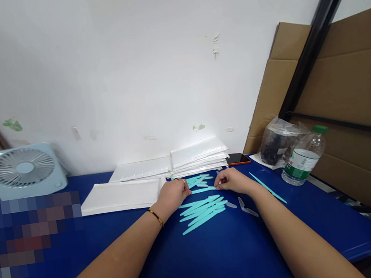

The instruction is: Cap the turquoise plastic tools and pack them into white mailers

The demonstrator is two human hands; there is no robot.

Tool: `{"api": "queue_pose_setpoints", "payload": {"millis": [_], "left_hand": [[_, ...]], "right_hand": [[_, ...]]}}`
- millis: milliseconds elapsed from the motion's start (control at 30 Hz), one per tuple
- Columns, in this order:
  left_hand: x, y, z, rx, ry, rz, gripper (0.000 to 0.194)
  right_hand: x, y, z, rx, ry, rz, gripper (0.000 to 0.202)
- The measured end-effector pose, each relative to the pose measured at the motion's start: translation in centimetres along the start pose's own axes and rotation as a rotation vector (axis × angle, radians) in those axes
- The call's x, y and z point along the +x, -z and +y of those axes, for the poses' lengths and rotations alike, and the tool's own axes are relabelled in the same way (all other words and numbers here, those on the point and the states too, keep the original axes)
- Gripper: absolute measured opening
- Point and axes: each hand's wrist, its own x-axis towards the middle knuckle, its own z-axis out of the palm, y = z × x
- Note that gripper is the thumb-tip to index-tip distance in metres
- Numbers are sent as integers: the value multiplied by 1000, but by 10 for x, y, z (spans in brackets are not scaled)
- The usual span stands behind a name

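My left hand (172,193) and my right hand (233,181) pinch opposite ends of one slim turquoise plastic stick (204,190), shaped like an eyebrow razor. It lies level between my fingertips, low over the table. Just behind it is a loose heap of similar turquoise sticks (196,182). Several more turquoise sticks (202,212) lie in a fanned row in front, their tapered ends to the left. Small translucent plastic pieces (248,209) rest to the right of that row. A lone turquoise stick (267,188) lies slanted beyond my right forearm.
White padded envelopes (197,152) are stacked against the wall, with another white stack (120,195) at left. A phone (237,159), a bagged dark container (274,142) and a green-capped bottle (300,159) stand or lie right. A light-blue fan (24,171) stands left on the blue table (203,265).
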Motion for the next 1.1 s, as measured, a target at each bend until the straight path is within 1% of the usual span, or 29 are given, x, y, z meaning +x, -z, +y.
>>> {"api": "queue_pose_setpoints", "payload": {"millis": [133, 233, 267, 300, 333, 400, 433, 500, 600, 667, 733, 800, 933, 1100], "left_hand": [[3, 1, 0, 10, 8, 4, 16], [-1, 7, 5, -2, -19, 43, 16], [-3, 9, 7, -21, -29, 64, 17], [-5, 11, 10, -49, -38, 80, 20], [-7, 13, 14, -82, -50, 78, 24], [-11, 15, 20, -141, -85, 14, 31], [-13, 15, 22, -161, -104, -34, 32], [-15, 14, 25, -183, -119, -121, 29], [-14, 10, 25, -221, -67, -202, 21], [-12, 8, 22, -259, -34, -239, 18], [-10, 7, 20, -300, -22, -259, 17], [-9, 6, 18, -337, -15, -249, 18], [-8, 3, 14, -312, 1, -128, 19], [-5, 0, 11, -196, -46, -22, 13]], "right_hand": [[3, -3, -5, 9, 12, 28, 13], [-5, 8, -8, -25, -9, 60, 17], [-9, 14, -8, -28, -16, 34, 19], [-14, 20, -9, -28, -23, -21, 21], [-18, 25, -9, -28, -33, -105, 24], [-25, 32, -11, -50, -69, -277, 27], [-26, 33, -12, -70, -91, -339, 28], [-27, 32, -12, -96, -131, -410, 27], [-25, 29, -9, -121, -165, -464, 20], [-24, 28, -5, -157, -177, -438, 16], [-22, 27, 0, -158, -172, -370, 14], [-18, 24, 5, -111, -150, -287, 16], [-11, 17, 9, -28, -85, -183, 21], [-7, 11, 9, 0, -46, -117, 23]]}}
